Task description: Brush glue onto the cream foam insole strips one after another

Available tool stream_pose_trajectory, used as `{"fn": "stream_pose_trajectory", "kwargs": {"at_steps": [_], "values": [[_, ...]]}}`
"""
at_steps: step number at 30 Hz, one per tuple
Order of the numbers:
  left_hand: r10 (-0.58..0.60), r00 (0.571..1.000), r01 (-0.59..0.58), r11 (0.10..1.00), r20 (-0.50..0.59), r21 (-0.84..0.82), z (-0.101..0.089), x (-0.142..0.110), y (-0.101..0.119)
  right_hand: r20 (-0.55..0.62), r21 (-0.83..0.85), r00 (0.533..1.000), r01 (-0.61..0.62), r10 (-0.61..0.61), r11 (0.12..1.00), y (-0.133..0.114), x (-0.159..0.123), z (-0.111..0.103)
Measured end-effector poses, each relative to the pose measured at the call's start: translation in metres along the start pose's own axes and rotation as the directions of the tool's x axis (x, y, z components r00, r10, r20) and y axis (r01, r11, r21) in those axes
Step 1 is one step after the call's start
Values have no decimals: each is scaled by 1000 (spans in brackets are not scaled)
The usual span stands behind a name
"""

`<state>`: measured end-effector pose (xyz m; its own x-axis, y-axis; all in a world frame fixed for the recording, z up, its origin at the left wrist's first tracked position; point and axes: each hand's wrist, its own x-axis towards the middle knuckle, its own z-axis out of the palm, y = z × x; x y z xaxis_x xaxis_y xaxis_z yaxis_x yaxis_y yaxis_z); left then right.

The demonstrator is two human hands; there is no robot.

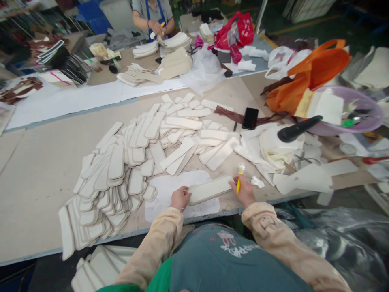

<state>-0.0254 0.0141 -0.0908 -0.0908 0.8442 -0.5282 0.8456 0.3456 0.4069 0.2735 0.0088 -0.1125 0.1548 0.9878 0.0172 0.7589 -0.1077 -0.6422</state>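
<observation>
A long white panel [210, 190] with rounded corners lies low over the table edge, above a white paper sheet [156, 205]. My left hand [181, 197] pinches its left end between thumb and fingers. At the other end, my right hand [244, 191] grips the panel's edge and also holds a small yellow-handled brush [238, 185], white-tipped and pointing away from me. Beside that hand is a crumpled white scrap [257, 181]. Piles of similar white panels [115, 162] spread across the table on the left and beyond my hands.
A black phone [250, 118] lies at the back right, near a white container with a black handle [299, 129]. An orange bag [304, 81] and a purple basin [369, 115] stand farther right. Across the table, a co-worker [153, 20] handles similar pieces. More panels [100, 267] sit below the table edge.
</observation>
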Motion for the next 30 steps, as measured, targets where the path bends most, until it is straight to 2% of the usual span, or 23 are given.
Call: {"fn": "stream_pose_trajectory", "kwargs": {"at_steps": [9, 15, 17, 19, 22, 25, 27, 28, 30], "values": [[28, 1000, -28, 1000, -1, -6, 3, 2, -4, -7, 42, 1000, -19, 20, 999, 3, 1, 5], [80, 996, -79, 997, -36, 13, 2, 1, -3, -17, -27, 1000, -3, 2, 1000, 9, 3, 6], [89, 995, -88, 996, -50, 28, 1, 0, -1, -43, -80, 998, 35, -38, 996, 9, 2, 4], [84, 995, -83, 996, -53, 28, 1, 0, 0, -42, -103, 989, 134, -139, 986, 4, -3, 5], [82, 995, -80, 996, -57, 32, 2, 0, 1, 37, -49, 927, 374, -373, 926, -12, -15, 14], [94, 994, -92, 995, -62, 45, 2, 2, 0, 151, 18, 809, 572, -568, 820, -33, -29, 32], [101, 993, -98, 994, -62, 53, 3, 2, 0, 210, 35, 751, 635, -626, 772, -40, -34, 43], [101, 993, -98, 993, -61, 59, 2, 3, 1, 228, 32, 739, 645, -634, 764, -41, -35, 46], [95, 994, -91, 994, -60, 66, 3, 3, 1, 237, 5, 747, 638, -621, 770, -35, -34, 47]]}}
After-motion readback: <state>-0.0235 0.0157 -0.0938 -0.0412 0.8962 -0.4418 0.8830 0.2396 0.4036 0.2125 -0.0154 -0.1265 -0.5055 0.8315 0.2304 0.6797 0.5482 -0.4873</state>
